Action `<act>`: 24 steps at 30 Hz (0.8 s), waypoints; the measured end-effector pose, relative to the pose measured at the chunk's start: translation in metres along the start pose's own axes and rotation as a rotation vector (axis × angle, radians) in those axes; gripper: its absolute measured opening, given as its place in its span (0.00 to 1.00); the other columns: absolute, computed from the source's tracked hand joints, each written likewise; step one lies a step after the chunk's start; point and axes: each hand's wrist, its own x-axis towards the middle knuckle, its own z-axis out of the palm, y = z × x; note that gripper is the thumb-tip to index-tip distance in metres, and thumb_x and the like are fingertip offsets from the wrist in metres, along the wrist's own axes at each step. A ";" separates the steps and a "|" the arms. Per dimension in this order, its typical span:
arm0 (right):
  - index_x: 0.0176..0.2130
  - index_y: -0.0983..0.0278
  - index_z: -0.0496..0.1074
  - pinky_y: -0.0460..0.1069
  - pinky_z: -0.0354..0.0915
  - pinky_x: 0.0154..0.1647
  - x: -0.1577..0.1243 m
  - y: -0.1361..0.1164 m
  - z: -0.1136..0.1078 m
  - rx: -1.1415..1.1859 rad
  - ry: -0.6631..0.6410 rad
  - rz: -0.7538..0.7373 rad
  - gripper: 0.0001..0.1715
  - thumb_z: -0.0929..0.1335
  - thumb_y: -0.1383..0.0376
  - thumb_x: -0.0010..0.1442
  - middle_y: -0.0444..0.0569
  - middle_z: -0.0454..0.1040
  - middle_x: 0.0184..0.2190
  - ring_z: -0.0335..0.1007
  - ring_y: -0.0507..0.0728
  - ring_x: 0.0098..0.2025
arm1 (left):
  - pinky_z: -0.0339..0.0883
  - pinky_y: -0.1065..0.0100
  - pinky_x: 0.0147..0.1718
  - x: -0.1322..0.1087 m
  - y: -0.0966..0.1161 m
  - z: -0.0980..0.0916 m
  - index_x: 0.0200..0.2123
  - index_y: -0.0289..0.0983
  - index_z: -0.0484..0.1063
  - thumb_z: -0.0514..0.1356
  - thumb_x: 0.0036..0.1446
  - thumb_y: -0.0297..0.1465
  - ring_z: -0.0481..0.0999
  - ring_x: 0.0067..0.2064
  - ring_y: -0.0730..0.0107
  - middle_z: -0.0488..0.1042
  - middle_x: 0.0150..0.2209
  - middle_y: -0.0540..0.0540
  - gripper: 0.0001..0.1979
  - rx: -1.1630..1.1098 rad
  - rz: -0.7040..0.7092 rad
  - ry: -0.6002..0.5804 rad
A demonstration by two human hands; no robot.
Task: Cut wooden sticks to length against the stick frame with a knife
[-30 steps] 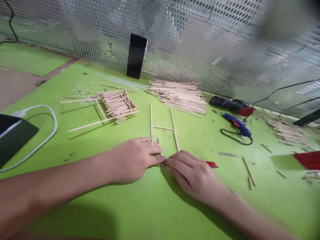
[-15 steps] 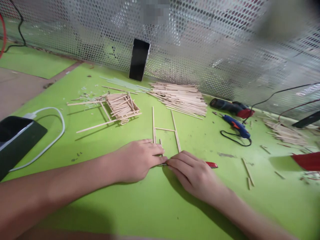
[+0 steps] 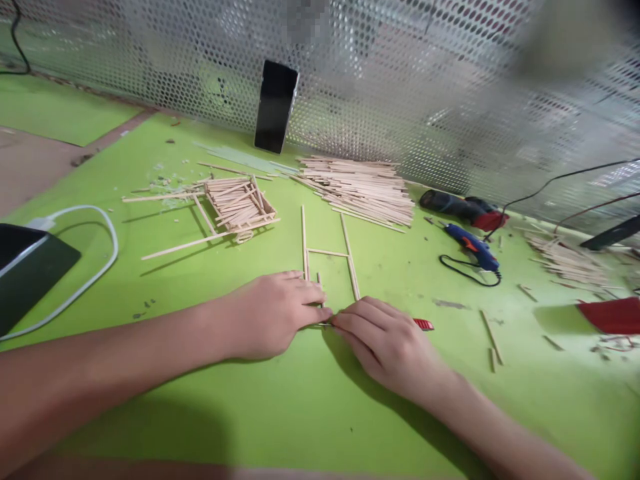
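Note:
My left hand [image 3: 273, 312] lies knuckles-up on the green mat [image 3: 210, 413], fingers pressed together on a thin wooden stick whose end shows at the fingertips. My right hand [image 3: 387, 340] meets it from the right, fingers closed over a red-handled cutter [image 3: 423, 325]; only the handle's end sticks out. Just beyond the fingertips lies an H-shaped frame of glued sticks [image 3: 327, 253]. What happens between the fingertips is hidden.
A pile of loose sticks [image 3: 357, 190] and a small stick box [image 3: 240, 207] lie farther back. A phone [image 3: 275, 107] leans on the perforated metal wall. Two glue guns [image 3: 473, 247] with cords lie right, a dark device with white cable [image 3: 30, 267] left, a red object [image 3: 607, 315] far right.
Both hands stay together at the same spot on the mat. Only the camera has shifted slightly.

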 end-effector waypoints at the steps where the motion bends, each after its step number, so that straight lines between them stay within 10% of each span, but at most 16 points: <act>1: 0.46 0.67 0.77 0.52 0.75 0.39 0.000 0.000 0.000 -0.003 -0.005 -0.001 0.12 0.64 0.72 0.76 0.51 0.81 0.37 0.76 0.56 0.37 | 0.70 0.54 0.65 0.000 0.000 0.000 0.62 0.36 0.78 0.56 0.69 0.22 0.80 0.61 0.57 0.80 0.61 0.39 0.22 -0.001 0.000 0.010; 24: 0.44 0.68 0.77 0.52 0.71 0.37 0.000 -0.001 0.006 0.001 -0.021 0.002 0.13 0.63 0.76 0.72 0.50 0.79 0.35 0.72 0.57 0.36 | 0.69 0.46 0.66 0.007 0.001 -0.003 0.54 0.36 0.83 0.57 0.67 0.21 0.82 0.56 0.52 0.82 0.56 0.38 0.19 0.004 0.030 -0.017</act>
